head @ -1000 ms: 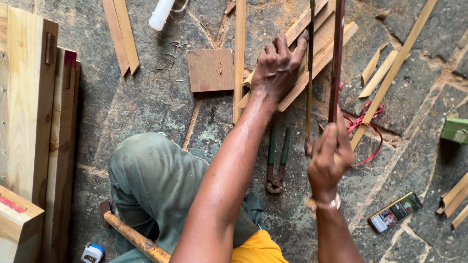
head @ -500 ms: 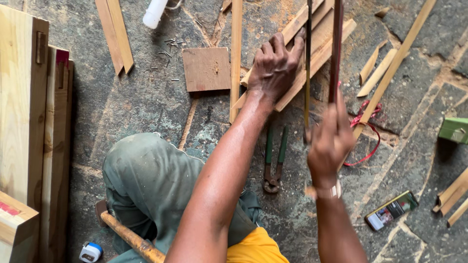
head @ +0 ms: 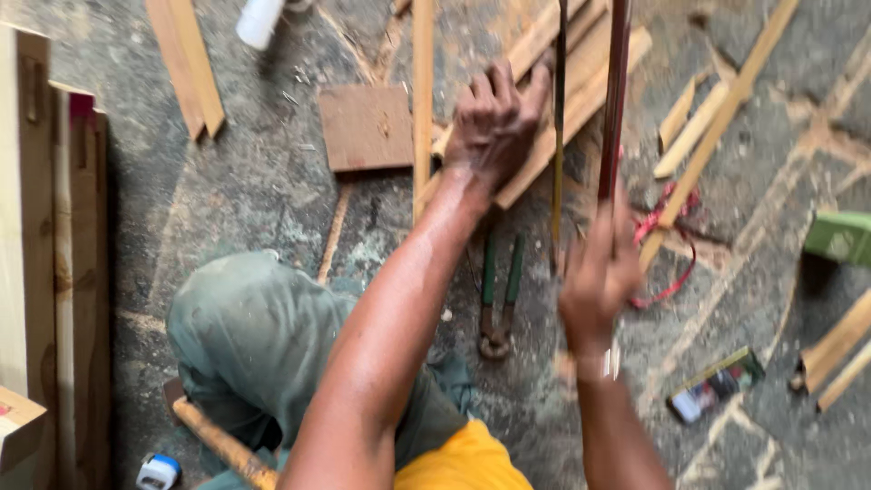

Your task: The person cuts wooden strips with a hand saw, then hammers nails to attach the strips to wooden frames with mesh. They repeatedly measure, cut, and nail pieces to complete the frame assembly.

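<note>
On the stone floor in front of me, my left hand presses down with bent fingers on a bundle of wooden slats, holding them flat against the ground. My right hand is closed around a thin dark rod that stands almost upright and leaves the picture at the top; this hand is blurred, so I cannot tell how firm the grip is. A second thin stick stands just beside the rod, and I cannot tell if the right hand holds it too.

Green-handled pincers lie on the floor between my two arms, and a red ribbon lies near the right hand. A small square board rests to the left of the slats.

I judge two risks. The rod could slide off the slats, because they lie loose and crossed. It could also strike my left fingers, since they are very near to it.
</note>
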